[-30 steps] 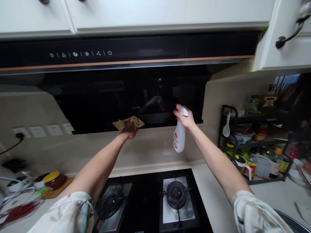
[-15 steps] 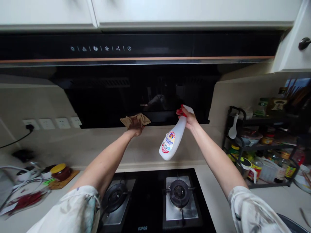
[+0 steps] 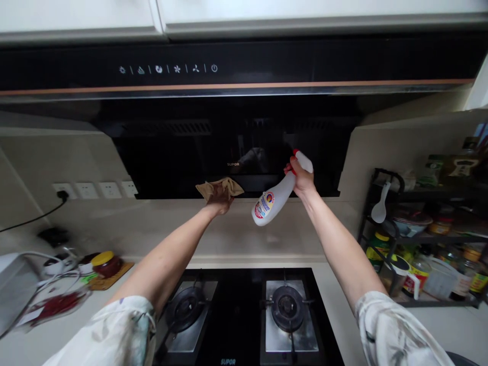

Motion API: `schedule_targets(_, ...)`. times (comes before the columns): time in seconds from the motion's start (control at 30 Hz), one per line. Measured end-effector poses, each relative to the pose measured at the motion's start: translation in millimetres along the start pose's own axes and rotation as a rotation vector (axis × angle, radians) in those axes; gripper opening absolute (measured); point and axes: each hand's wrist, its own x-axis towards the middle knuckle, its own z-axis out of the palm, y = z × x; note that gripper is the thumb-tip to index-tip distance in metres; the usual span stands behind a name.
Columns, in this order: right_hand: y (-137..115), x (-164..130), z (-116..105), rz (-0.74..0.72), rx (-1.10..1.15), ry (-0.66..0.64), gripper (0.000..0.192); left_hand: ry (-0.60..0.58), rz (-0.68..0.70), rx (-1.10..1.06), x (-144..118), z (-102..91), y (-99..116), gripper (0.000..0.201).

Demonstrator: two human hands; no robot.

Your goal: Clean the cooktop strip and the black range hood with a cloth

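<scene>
My right hand (image 3: 302, 178) is closed round the neck of a white spray bottle (image 3: 272, 201) with a red trigger. The bottle is tilted, its base pointing down and left, its head up near the black panel. My left hand (image 3: 221, 202) has a tan cloth (image 3: 218, 188) in its grip, at the lower edge of the black range hood (image 3: 171, 162); the cloth partly hides the fingers. Whether the cloth presses on the glass, I cannot tell.
Below my arms is a black gas hob (image 3: 236, 315) with two burners. A black rack (image 3: 366, 223) of jars and bottles stands right. At left are a yellow-lidded jar (image 3: 104, 263), wall sockets (image 3: 87, 190) and a plugged-in cord (image 3: 38, 222). White cabinets (image 3: 267, 12) hang above.
The spray bottle has swung nearer to level, its base rising, and my right hand sits slightly higher. My left hand keeps its place with the cloth. The view has shifted a little.
</scene>
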Motion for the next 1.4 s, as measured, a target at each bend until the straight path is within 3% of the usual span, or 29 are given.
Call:
schedule_targets(0.13, -1, -3, 0, -0.043, 0.028, 0.064, 0.073, -0.008, -0.015, 0.016, -4, -3.3, 3, 0.077)
schedule_targets(0.37, -10, -23, 1, -0.023, -0.114, -0.019, 0.073, -0.026, -0.013, 0.057, -8, -7.5, 5, 0.075)
schedule_targets(0.57, -35, 0, -18, -0.182, -0.058, 0.108, 0.065, -0.014, 0.009, 0.032, -6, -5.1, 3, 0.075)
schedule_targets(0.7, -37, 7, -26, -0.238, -0.046, 0.167, 0.061, -0.002, -0.007, 0.016, -4, -2.5, 3, 0.076)
schedule_targets(0.9, -22, -15, -11, -0.215, -0.164, 0.11, 0.067, 0.021, 0.019, 0.02, -2, -0.6, 3, 0.075)
schedule_targets(1.13, -34, -22, 14, -0.237, -0.226, 0.016, 0.067, -0.029, -0.009, -0.018, -12, -9.6, 9, 0.074)
schedule_targets(1.4, -34, 20, -24, -0.332, -0.241, 0.232, 0.063, -0.03, -0.008, 0.005, -15, -12.3, 10, 0.073)
